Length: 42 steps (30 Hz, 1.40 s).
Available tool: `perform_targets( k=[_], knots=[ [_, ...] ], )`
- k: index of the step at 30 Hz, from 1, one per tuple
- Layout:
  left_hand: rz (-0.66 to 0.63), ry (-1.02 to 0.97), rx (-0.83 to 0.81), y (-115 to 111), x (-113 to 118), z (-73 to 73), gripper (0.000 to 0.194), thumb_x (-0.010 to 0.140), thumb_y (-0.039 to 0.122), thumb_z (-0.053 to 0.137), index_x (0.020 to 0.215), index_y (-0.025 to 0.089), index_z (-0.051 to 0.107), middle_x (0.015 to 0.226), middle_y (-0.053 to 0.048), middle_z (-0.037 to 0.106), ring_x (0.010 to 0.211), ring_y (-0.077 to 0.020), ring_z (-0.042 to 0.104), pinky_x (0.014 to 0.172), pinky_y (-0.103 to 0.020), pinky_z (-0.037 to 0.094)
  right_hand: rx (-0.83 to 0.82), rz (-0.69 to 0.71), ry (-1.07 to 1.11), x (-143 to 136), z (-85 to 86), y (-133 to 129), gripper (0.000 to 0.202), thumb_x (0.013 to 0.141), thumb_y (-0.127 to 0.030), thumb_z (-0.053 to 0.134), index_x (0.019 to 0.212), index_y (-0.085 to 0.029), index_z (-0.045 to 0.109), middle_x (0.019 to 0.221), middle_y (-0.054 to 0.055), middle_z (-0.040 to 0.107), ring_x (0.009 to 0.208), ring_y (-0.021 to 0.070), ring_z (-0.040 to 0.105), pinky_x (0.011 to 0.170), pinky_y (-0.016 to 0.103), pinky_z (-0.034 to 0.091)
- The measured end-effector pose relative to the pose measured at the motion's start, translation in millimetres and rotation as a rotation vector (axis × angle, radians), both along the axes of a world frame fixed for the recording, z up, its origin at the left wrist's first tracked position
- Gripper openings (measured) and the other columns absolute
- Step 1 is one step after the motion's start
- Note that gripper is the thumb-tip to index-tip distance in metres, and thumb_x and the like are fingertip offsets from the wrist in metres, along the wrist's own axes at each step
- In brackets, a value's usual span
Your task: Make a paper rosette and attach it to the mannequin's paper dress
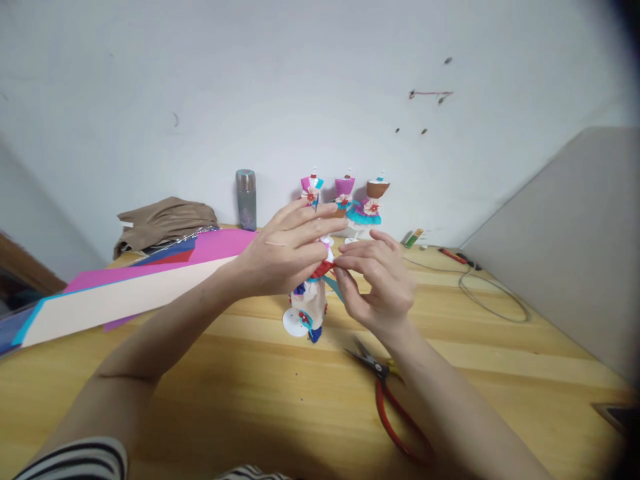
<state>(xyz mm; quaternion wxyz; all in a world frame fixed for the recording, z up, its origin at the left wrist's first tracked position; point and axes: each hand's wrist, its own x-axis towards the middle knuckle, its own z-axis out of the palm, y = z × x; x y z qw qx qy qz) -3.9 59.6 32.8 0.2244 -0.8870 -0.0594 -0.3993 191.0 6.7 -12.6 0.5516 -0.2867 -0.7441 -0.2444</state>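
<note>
A miniature dress form [311,297] in a cream skirt with dark blue, teal and red trim stands on a round white base [295,323]. My left hand [285,250] curls around its upper part; the fingertips are partly hidden behind the form and the hand. At its waist is a red ruffled strip [323,269]. My right hand [377,277] pinches the edge of that strip between thumb and index finger, the other fingers loosely bent. Scissors with red handles [385,383] lie partly open on the table just below my right wrist.
Several finished miniature dress forms [371,207] stand at the wall. A grey flask [247,203], brown cloth [170,223] and coloured sheets [140,283] are to the left. A grey cable [463,293], red-handled tool [453,255] and green-and-orange box [413,238] are to the right on the wooden table [240,393].
</note>
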Motion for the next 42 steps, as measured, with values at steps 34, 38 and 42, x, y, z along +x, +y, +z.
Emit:
perform_targets(
  k=[34,38,42],
  knots=[
    [-0.159,0.056,-0.552,22,-19,17.8,0.046,0.092,0.015,0.052,0.138,0.021,0.051,0.146,-0.012,0.057,0.139,-0.0199,0.051,0.117,-0.039,0.044,-0.602,0.510,0.165,22,17.4,20,0.014,0.093,-0.034,0.064,0.083,-0.025,0.067,0.084,0.002,0.069,0.086,0.0187,0.068,0.080,0.038,0.055],
    [-0.140,-0.004,-0.678,27,-23,1.6,0.044,0.090,0.018,0.055,0.134,0.020,0.055,0.136,-0.011,0.064,0.128,-0.0210,0.061,0.109,-0.037,0.050,-0.604,0.482,0.193,20,13.7,17,0.014,0.091,-0.035,0.065,0.083,-0.024,0.067,0.086,0.003,0.070,0.087,0.0200,0.069,0.081,0.039,0.056],
    [-0.247,-0.131,-0.845,30,-19,-13.2,0.024,0.090,0.020,0.058,0.113,0.017,0.061,0.127,-0.014,0.069,0.121,-0.0216,0.065,0.104,-0.038,0.053,-0.519,0.358,0.236,15,10.7,9,0.009,0.091,-0.034,0.065,0.091,-0.025,0.068,0.091,0.005,0.071,0.092,0.0238,0.069,0.084,0.044,0.056]
  ],
)
